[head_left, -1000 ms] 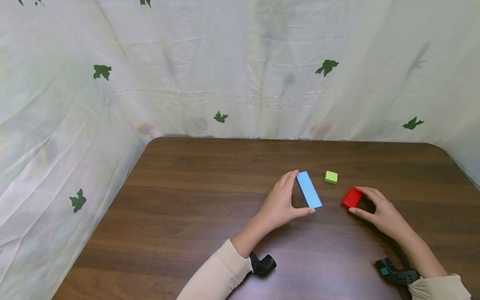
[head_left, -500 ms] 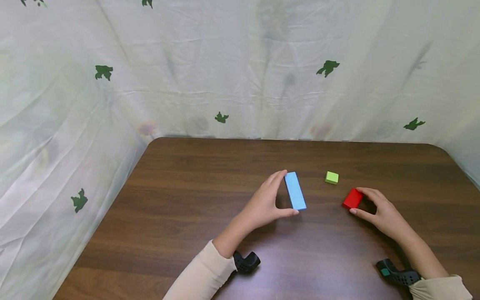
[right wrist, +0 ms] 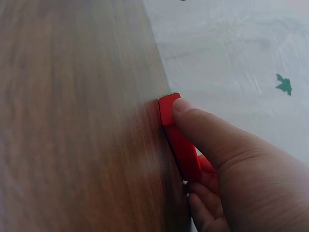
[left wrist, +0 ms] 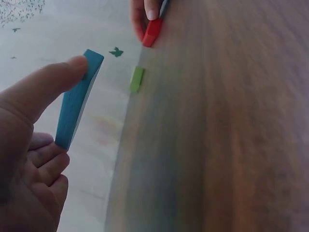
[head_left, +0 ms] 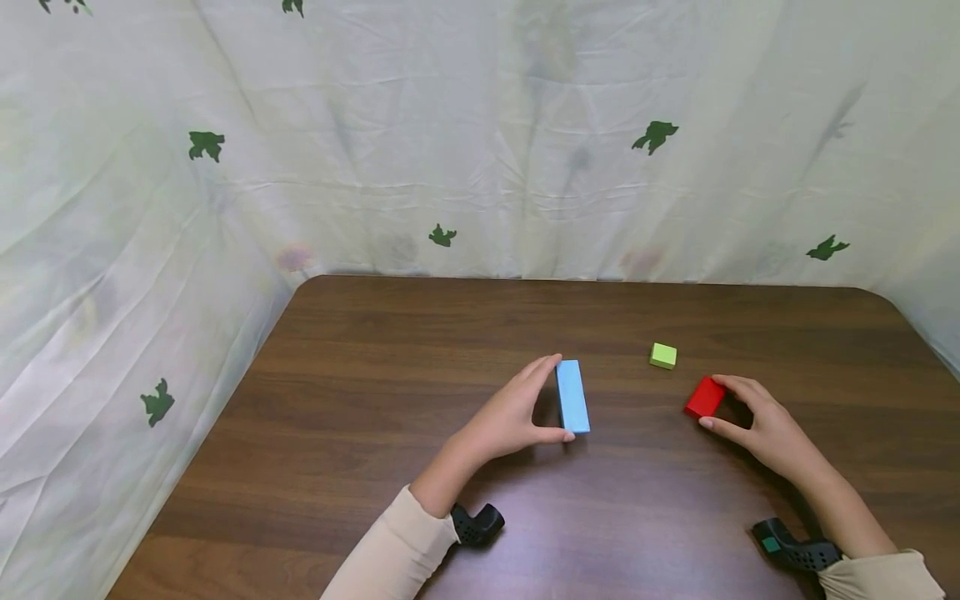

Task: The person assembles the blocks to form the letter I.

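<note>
In the head view my left hand [head_left: 504,414] pinches a long light-blue block [head_left: 573,397] by its two ends, thumb at the near end and fingertips at the far one. The left wrist view shows this blue block [left wrist: 79,100] raised off the table. My right hand [head_left: 765,422] grips a red block [head_left: 704,397] between thumb and fingers to the right. In the right wrist view the red block [right wrist: 179,140] sits on or very close to the tabletop. A small lime-green block [head_left: 663,356] lies between the two hands, farther back.
The brown wooden table [head_left: 360,400] has rounded far corners. A pale curtain [head_left: 480,142] with dark green leaf shapes hangs behind it and along the left side. Black wrist cameras [head_left: 478,525] are strapped to both forearms.
My left hand has carried the blue block leftward, away from the green block, and lately a little nearer to me; the block has turned straighter. The right hand and red block stay put.
</note>
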